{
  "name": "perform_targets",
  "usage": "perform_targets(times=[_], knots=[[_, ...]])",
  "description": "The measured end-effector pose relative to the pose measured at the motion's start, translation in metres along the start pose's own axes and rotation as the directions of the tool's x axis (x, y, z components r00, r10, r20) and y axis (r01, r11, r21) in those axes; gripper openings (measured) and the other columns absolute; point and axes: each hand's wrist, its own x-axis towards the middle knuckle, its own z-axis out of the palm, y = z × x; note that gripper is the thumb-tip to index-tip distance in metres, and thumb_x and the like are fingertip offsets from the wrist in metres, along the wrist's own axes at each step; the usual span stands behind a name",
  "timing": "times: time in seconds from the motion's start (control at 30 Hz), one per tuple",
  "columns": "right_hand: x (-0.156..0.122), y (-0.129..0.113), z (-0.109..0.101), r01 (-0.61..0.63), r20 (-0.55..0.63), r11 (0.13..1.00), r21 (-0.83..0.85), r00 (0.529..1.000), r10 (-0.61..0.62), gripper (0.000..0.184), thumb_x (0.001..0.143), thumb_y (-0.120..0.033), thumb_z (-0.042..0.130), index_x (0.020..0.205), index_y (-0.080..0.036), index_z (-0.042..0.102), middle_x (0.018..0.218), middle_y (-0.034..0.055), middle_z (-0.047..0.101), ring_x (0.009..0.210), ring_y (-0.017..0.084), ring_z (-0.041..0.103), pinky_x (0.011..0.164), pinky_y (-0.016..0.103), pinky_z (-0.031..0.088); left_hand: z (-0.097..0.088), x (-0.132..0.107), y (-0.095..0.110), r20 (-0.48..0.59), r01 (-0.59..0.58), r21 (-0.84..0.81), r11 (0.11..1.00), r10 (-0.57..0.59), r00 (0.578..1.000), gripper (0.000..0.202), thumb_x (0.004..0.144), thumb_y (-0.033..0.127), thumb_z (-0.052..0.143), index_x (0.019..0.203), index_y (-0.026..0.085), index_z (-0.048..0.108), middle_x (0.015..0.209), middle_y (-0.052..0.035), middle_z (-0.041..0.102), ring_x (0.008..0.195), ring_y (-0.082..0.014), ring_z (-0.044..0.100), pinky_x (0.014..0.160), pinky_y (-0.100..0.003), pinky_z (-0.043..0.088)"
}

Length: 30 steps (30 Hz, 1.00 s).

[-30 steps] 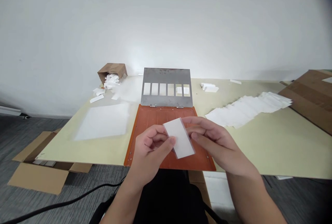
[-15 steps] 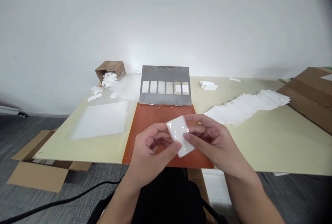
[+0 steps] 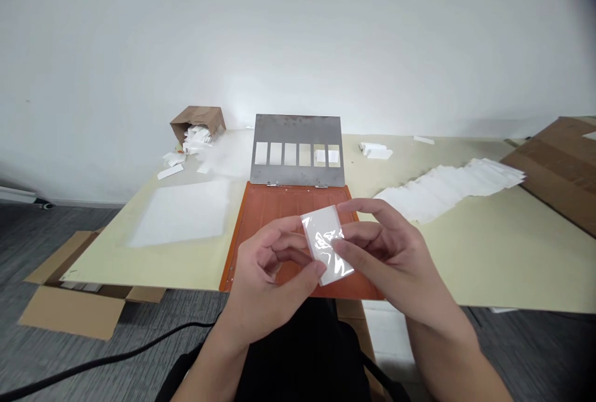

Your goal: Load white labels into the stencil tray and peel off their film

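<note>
- Left hand [image 3: 267, 278]: fingers curled, thumb [image 3: 320, 269] pressed against the lower edge of the held piece.
- Right hand [image 3: 391, 253]: fingertips [image 3: 339, 243] pressed against the piece's right side. The two hands pinch it between them, above the centre of the orange board.
- Held piece: a white rectangular pad [image 3: 322, 245] under glossy clear film [image 3: 323, 242], tilted slightly. Glare makes it hard to tell whether the film is a sleeve or a loose layer.
- Orange board [image 3: 284, 203]: lies at the bench's front edge, centred, and is joined by hinges to the steel plate [image 3: 298, 132] behind it. The plate has six rectangular windows, and white pieces [image 3: 326, 156] show at the two right-hand windows.
- Bench [image 3: 470, 259], right side: a fanned row of white strips [image 3: 447, 187]; a small stack of white pieces [image 3: 375, 150] near the back edge; a brown cardboard sheet [image 3: 559, 166] at the right corner.
- Bench, left side: a frosted sheet [image 3: 179, 212]; at the back corner, a tipped brown paper bag [image 3: 198, 119] spilling white pieces [image 3: 195, 141].
- Floor, left: an open cardboard box [image 3: 69, 309] and a black cable [image 3: 116, 352].
</note>
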Motion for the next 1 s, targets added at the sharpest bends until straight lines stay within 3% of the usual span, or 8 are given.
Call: perform_targets(times=[0.17,0.4,0.7,1.0], knots=[[-0.001,0.002,0.0,-0.01,-0.007,1.0,-0.005,1.0,0.01,0.025,0.092,-0.033,0.065,0.115,-0.027,0.056,0.085,0.0018,0.076,0.067,0.014,0.069,0.061,0.026,0.057,0.0,0.0,-0.002,-0.022,-0.011,0.006,1.0,0.011,1.0,0.037,0.077,0.011,0.076,0.111,0.021,0.067,0.082,0.0,0.076,0.069,-0.0121,0.071,0.068,-0.022,0.06],[-0.004,0.009,-0.005,0.023,-0.043,1.0,0.007,0.999,-0.022,0.022,0.094,-0.035,0.063,0.115,-0.031,0.061,0.096,0.0018,0.073,0.086,0.015,0.07,0.076,0.028,0.058,0.001,0.001,-0.004,-0.167,0.066,-0.037,0.997,-0.071,0.983,0.035,0.074,0.018,0.081,0.105,0.019,0.066,0.081,-0.0007,0.075,0.068,-0.0126,0.071,0.066,-0.021,0.058],[-0.002,0.009,-0.001,0.049,-0.025,0.999,-0.022,0.998,-0.05,0.007,0.092,-0.028,0.065,0.099,-0.026,0.064,0.083,0.0,0.07,0.075,0.012,0.067,0.066,0.02,0.055,0.003,0.001,-0.002,-0.167,0.037,-0.054,0.998,-0.045,0.985,0.033,0.075,0.016,0.08,0.104,0.02,0.065,0.081,0.0005,0.076,0.064,-0.0107,0.071,0.064,-0.019,0.058],[-0.003,0.012,-0.002,0.052,-0.054,0.996,-0.075,0.997,-0.056,0.006,0.092,-0.031,0.066,0.091,-0.025,0.064,0.077,-0.0009,0.065,0.069,0.01,0.062,0.062,0.019,0.053,0.004,0.0,-0.002,-0.173,0.033,-0.047,0.998,-0.04,0.984,0.033,0.074,0.015,0.079,0.103,0.021,0.064,0.08,0.002,0.075,0.063,-0.01,0.07,0.063,-0.018,0.057]])
